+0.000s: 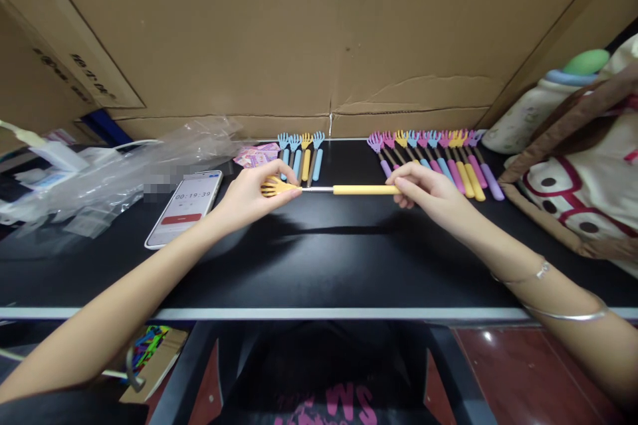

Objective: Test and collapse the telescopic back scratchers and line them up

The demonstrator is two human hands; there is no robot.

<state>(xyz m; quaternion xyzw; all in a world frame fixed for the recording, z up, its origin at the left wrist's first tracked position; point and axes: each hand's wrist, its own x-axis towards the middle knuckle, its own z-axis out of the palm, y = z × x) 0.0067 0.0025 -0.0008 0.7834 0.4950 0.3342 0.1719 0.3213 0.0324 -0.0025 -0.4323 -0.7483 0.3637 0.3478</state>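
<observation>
A yellow back scratcher (366, 190) is held level above the black table, a length of its metal rod showing between head and handle. My left hand (262, 187) pinches it at the claw-shaped head. The far end of its handle is gripped by the fingers of my right hand (421, 187). Behind my left hand lie several back scratchers (306, 163) in blue and yellow, partly hidden by that hand. Beyond my right hand is a longer row of back scratchers (451, 163) in purple, pink, yellow and blue.
On the left a phone (184, 209) showing a timer lies near clear plastic bags (149, 156). Pink printed cards (256, 155) sit at the back. A cloth bag (588, 192) and a bottle (528, 109) stand on the right. Cardboard (299, 33) walls the table (323, 272) behind.
</observation>
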